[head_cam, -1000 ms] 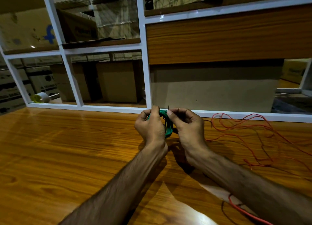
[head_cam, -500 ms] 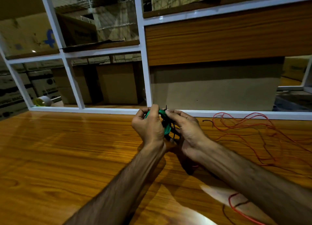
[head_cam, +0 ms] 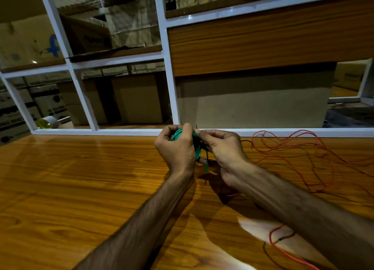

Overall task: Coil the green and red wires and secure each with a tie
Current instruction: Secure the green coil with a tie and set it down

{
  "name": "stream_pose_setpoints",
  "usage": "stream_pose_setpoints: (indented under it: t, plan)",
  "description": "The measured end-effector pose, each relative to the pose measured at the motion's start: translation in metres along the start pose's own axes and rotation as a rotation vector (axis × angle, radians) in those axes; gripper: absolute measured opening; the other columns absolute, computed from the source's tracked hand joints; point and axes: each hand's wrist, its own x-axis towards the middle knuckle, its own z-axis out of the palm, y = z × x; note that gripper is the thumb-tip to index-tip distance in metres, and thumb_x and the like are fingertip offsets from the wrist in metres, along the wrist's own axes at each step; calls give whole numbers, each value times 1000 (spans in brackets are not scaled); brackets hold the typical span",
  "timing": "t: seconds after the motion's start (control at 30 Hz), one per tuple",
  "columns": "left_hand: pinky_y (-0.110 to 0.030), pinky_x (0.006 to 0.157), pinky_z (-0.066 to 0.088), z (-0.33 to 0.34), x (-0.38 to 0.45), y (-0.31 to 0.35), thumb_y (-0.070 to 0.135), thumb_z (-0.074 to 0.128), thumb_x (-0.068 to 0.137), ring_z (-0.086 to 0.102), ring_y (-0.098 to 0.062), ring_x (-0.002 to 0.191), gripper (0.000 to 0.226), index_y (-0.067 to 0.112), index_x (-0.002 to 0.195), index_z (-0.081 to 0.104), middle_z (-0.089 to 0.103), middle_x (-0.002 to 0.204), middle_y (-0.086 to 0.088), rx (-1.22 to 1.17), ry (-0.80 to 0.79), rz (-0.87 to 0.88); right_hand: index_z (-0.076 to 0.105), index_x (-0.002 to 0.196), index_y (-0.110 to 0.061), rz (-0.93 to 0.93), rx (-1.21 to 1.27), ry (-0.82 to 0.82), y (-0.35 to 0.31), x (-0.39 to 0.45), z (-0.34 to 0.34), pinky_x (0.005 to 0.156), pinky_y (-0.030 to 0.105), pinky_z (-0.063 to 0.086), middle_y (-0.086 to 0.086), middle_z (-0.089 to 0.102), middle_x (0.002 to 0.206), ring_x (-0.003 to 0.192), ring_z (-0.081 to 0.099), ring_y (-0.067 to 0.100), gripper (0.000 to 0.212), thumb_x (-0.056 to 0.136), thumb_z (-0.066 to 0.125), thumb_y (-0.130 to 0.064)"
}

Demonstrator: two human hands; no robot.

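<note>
A coil of green wire (head_cam: 198, 148) is held upright above the wooden table (head_cam: 81, 188), between both hands. My left hand (head_cam: 177, 150) wraps around the coil's left side. My right hand (head_cam: 221, 148) pinches a thin black tie (head_cam: 196, 127) at the coil's top right; the tie's tip sticks up above the fingers. A short green end hangs down below the coil. The red wire (head_cam: 299, 148) lies loose and tangled on the table to the right, with one strand running under my right forearm.
A white-framed partition (head_cam: 168, 83) with glass panes and a wooden panel stands along the table's far edge. Cardboard boxes sit behind the glass. A roll of tape (head_cam: 47, 122) lies at the far left behind the frame.
Both hands stay on the green coil and have shifted slightly left. A short green end now hangs below the coil.
</note>
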Motion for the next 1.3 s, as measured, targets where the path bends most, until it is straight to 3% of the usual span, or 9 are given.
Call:
stream_pose_setpoints:
  t: [0.1,0.27,0.6,0.77,1.03,1.17,1.3]
  plan:
    - [-33,55,58,-2,1,-3,4,75,84,63,-10,63,16,9,72,65,64,69,0,33,-29,42,79,87,-13,-23,-13,24,0,1,1,56,29,58,2,79,87,87,74,10,10,86,80,-23]
    - [-17,58,53,-4,-3,-4,6,76,87,66,-1,67,12,5,80,67,66,74,0,133,-83,183,79,83,-16,-25,-22,73,5,5,1,60,31,60,3,78,95,97,73,16,9,88,78,-24]
    - [-16,60,52,-5,-3,-9,6,73,91,63,-3,66,13,3,80,66,65,72,0,176,-109,311,79,86,-15,-98,-204,73,-1,9,-4,67,35,64,4,76,92,93,72,16,13,92,73,-25]
    - [-22,60,54,-4,-1,-13,4,71,90,63,-6,66,15,3,77,64,64,72,-2,113,-93,251,80,83,-14,-195,-207,103,7,9,-2,57,20,54,0,77,83,88,73,14,14,93,73,-22]
    - [-20,56,47,-2,-1,-15,-1,66,91,57,-3,60,23,7,70,66,61,64,4,48,-145,150,80,88,-12,-311,-177,155,12,6,-3,63,17,55,-1,77,80,78,72,6,10,93,72,-16]
    - [-28,53,47,-1,-4,-16,11,64,89,55,-9,58,30,16,60,60,58,59,5,-10,-159,66,79,86,-13,-369,-177,196,16,5,-2,67,23,59,-3,76,78,74,71,4,9,92,73,-14]
    - [-26,55,50,0,-8,-16,4,67,93,59,-8,60,29,12,65,67,63,61,4,-3,-188,30,78,82,-17,-414,-210,222,18,8,-3,69,23,59,-3,76,77,74,71,6,12,92,73,-14]
